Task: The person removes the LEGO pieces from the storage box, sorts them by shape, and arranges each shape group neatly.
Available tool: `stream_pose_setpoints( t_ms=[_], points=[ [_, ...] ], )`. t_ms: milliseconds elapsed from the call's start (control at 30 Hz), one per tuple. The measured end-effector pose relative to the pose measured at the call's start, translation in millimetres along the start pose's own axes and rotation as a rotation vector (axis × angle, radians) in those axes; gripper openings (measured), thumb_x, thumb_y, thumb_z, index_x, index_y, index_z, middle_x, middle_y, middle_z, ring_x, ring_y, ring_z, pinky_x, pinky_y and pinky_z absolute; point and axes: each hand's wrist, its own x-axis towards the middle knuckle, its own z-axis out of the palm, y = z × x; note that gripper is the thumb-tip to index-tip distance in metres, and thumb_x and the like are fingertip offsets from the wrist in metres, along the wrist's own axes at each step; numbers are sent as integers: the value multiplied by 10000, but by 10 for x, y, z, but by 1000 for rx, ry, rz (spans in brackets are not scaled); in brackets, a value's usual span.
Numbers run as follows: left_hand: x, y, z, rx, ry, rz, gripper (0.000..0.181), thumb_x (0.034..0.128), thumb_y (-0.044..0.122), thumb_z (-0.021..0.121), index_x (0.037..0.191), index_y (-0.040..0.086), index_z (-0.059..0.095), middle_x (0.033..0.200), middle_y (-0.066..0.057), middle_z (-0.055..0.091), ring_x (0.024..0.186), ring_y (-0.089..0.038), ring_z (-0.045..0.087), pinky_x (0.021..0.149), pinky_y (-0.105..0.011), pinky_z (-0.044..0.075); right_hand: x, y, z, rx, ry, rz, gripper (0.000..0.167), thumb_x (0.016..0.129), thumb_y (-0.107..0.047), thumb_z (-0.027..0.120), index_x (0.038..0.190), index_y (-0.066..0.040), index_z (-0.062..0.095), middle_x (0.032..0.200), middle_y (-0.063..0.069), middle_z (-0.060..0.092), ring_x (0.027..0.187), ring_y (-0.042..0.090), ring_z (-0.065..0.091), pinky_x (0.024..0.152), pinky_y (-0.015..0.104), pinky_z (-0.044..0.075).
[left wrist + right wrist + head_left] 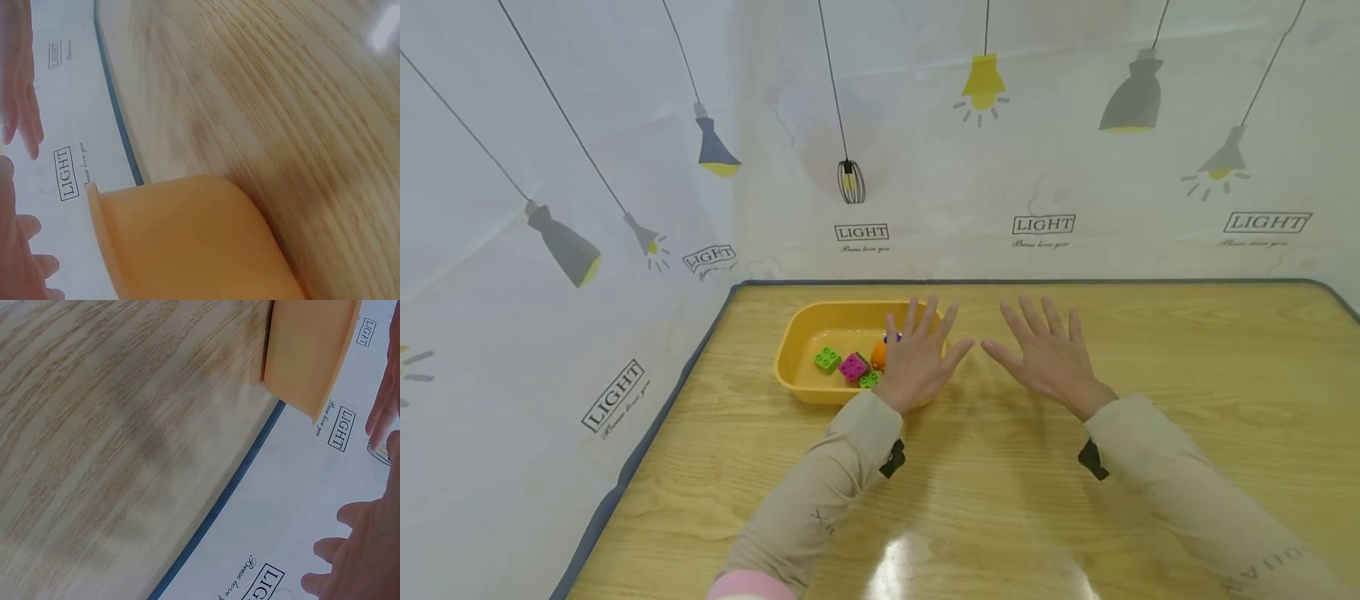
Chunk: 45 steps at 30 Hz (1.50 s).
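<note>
1. So the thing nearest our hands is a yellow-orange plastic tub with rounded corners [786, 358], sitting toward the far left part of a light wood-grain desk [1187, 358].
2. Inside it we can see a bright green studded block [827, 360], a magenta studded block [853, 367] just to its right, and a second green studded block [870, 380] nearer the front wall. There's also a rounded orange piece [878, 356] and a bit of something purple-blue [891, 338], both partly hidden, so we can't tell what they are.
3. Our left hand [917, 362] hovers over the tub's right end, palm down, fingers stretched out and fanned apart.
4. Our right hand [1052, 358] is over the desk to the right of the tub, fingers spread and straight too. The thumbs point at each other, tips near but apart.
5. We've got beige sleeves [820, 475] on, with a small black device [892, 460] under each wrist.
6. Round the desk runs a dark blue edging [1000, 282], and behind that a white wall covering [940, 183] printed with hanging lamps [983, 79] and "LIGHT" labels [861, 232].
</note>
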Motion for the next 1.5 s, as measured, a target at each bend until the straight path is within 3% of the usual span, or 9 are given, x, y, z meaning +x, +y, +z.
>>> stream_pose_setpoints(
  t_ms=[433, 800, 933, 1133, 1333, 1500],
  points=[
    [-43, -147, 21, 1, 25, 6, 605, 898, 580, 190, 1424, 296, 96, 1476, 13, 20, 1328, -201, -85, 1033, -515, -27, 58, -42, 82, 12, -8, -14, 753, 876, -620, 222, 1425, -109, 156, 1456, 175, 74, 1301, 400, -29, 980, 605, -43],
    [-218, -453, 41, -30, 83, 56, 589, 913, 533, 270, 1421, 245, 192, 1467, -61, 135, 1334, -264, 59, 1022, -550, 33, 91, -130, 220, 83, -6, -73, 714, 890, -575, 290, 1404, -82, 235, 1440, 186, 150, 1293, 413, 75, 990, 601, 27],
    [-275, -578, 62, -37, 87, 51, 587, 912, 532, 273, 1415, 234, 224, 1464, -66, 149, 1332, -259, 78, 1026, -540, 65, 126, -150, 250, 157, -4, -90, 699, 897, -545, 324, 1398, -63, 247, 1430, 186, 186, 1286, 402, 141, 1010, 563, 80],
    [-382, -696, 105, -73, 83, 47, 565, 926, 501, 280, 1409, 209, 251, 1456, -83, 174, 1324, -275, 119, 1018, -544, 117, 192, -188, 316, 371, -24, -92, 652, 904, -438, 432, 1374, -13, 276, 1396, 183, 279, 1258, 350, 266, 1013, 483, 214],
    [-466, -782, 122, -138, 122, 42, 541, 932, 456, 331, 1397, 183, 289, 1440, -93, 219, 1307, -309, 166, 1019, -541, 127, 233, -293, 346, 574, -6, -92, 516, 893, -218, 534, 1318, 15, 360, 1281, 244, 415, 1071, 379, 486, 846, 465, 428],
    [-476, -831, 103, -169, 142, 43, 531, 933, 446, 340, 1390, 177, 307, 1429, -102, 243, 1291, -322, 201, 1022, -523, 146, 288, -397, 334, 651, -19, -38, 475, 873, -155, 563, 1280, 32, 404, 1180, 261, 488, 945, 342, 566, 725, 372, 503]
  ],
)
